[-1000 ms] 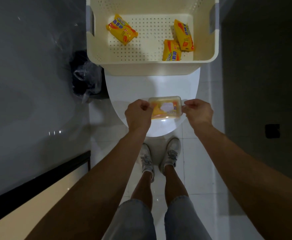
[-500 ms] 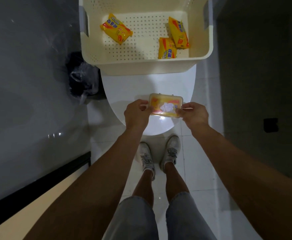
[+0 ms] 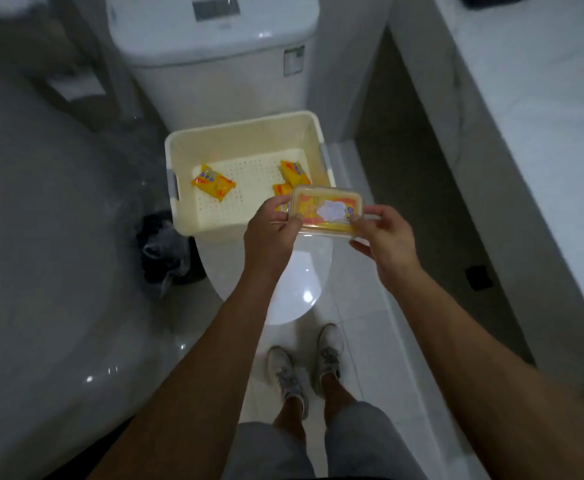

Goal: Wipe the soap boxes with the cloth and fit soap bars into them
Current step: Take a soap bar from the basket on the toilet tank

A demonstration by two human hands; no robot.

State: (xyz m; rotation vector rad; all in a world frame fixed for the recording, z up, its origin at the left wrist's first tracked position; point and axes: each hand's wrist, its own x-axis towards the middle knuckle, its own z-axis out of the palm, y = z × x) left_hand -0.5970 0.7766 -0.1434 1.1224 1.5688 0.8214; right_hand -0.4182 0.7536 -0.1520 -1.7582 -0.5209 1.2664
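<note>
Head view: a white toilet [image 3: 214, 39] is seen with its lid closed, and a cream perforated basket [image 3: 245, 133] is set on the lid. Three yellow wrapped soap bars [image 3: 213, 183] are scattered on the basket floor. A clear soap box [image 3: 328, 211] with a yellow soap bar inside is held in the air above the basket's near right corner, its long axis running left to right, lid upward. Its left end is pinched by the left hand [image 3: 271, 233], its right end by the right hand [image 3: 386, 237], fingers curled around the edges.

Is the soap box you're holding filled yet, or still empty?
Filled: a yellow wrapped soap bar shows through the clear soap box, held between left hand and right hand.
</note>
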